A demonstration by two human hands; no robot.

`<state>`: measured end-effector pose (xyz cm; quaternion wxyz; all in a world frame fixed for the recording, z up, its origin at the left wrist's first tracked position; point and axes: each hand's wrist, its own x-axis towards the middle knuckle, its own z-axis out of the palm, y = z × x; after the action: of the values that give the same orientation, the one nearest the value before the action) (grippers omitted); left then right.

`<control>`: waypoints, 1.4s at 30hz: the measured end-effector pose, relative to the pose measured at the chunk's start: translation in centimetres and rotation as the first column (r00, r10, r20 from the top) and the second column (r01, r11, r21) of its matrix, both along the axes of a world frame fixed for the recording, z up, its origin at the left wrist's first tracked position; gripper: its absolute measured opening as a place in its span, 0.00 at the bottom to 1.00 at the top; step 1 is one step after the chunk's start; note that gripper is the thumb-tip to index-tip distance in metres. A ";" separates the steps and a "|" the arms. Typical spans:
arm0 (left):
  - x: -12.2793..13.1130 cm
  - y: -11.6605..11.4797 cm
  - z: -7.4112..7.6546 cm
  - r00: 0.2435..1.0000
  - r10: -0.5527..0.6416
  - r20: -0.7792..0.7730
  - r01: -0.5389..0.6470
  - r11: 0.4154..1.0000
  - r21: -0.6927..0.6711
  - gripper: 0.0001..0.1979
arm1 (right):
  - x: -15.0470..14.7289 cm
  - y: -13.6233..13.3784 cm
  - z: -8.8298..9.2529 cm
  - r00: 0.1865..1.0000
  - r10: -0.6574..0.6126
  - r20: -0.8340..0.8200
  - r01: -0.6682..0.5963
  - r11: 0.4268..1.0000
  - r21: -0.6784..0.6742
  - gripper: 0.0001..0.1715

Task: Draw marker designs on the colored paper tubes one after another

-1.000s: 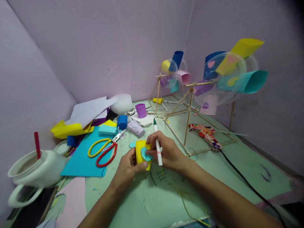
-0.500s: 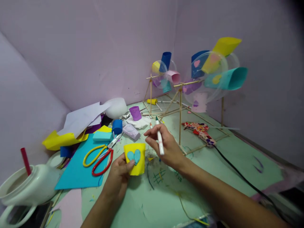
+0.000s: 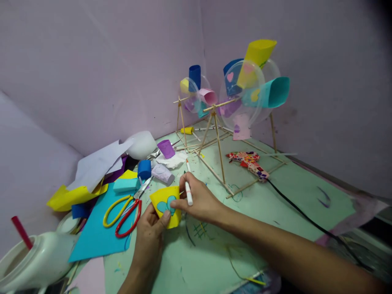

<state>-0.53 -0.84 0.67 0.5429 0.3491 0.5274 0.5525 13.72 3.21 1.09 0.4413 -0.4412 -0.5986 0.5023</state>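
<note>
My left hand (image 3: 150,234) grips a small yellow foam-sheet cup (image 3: 163,193) from below, thumb on its front. A light blue heart-shaped cutout (image 3: 162,207) sits on the cup's front. My right hand (image 3: 203,198) has a white marker (image 3: 188,195) tucked between its fingers, while its thumb presses on the heart and its fingers reach behind the cup's right side. The marker's tip is hidden behind the fingers. Just left of the cup lie scissors (image 3: 142,189) with one yellow and one red handle, partly on a blue foam sheet (image 3: 94,241).
Two stick-framed wheels with coloured cups stand behind, the nearer frame (image 3: 219,147) at centre right. A patterned glue gun (image 3: 249,161) and its black cord (image 3: 301,212) lie on the right. Several small cups, foam scraps and a white pot (image 3: 45,253) fill the left.
My right hand has come left and down onto the cup, its thumb now on the heart, still holding the marker. The cup is tilted more. The view has shifted slightly right.
</note>
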 end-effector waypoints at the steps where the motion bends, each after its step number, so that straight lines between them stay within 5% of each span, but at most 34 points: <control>1: 0.0 -0.1 0.0 1.000 0.005 -0.026 -0.004 1.000 0.015 0.28 | 0.0 0.1 -0.2 1.000 -0.001 -0.012 0.001 1.000 0.009 0.22; 9: -0.2 -0.4 0.3 0.996 0.032 -0.087 -0.032 0.999 0.011 0.25 | -0.7 0.0 -1.6 0.992 -0.030 -0.120 0.039 0.996 0.077 0.20; 29: -0.1 -0.4 -0.3 0.992 0.032 -0.118 -0.035 0.999 -0.024 0.25 | -1.1 -0.4 -1.9 0.994 -0.032 -0.102 0.044 0.992 0.118 0.18; 35: -0.6 -0.3 -0.8 0.994 0.015 -0.105 -0.025 0.995 -0.092 0.25 | -1.1 -0.5 -2.1 0.996 -0.024 -0.082 0.033 0.993 0.110 0.19; 42: -0.4 -0.2 -0.6 0.989 0.005 -0.147 -0.008 1.000 -0.020 0.22 | -0.9 -0.2 -2.2 0.981 0.008 -0.193 -0.009 1.000 -0.006 0.21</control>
<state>-0.98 -1.04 0.04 0.5045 0.3814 0.5727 0.5215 12.80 2.99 -1.11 0.4934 -0.3894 -0.5533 0.5466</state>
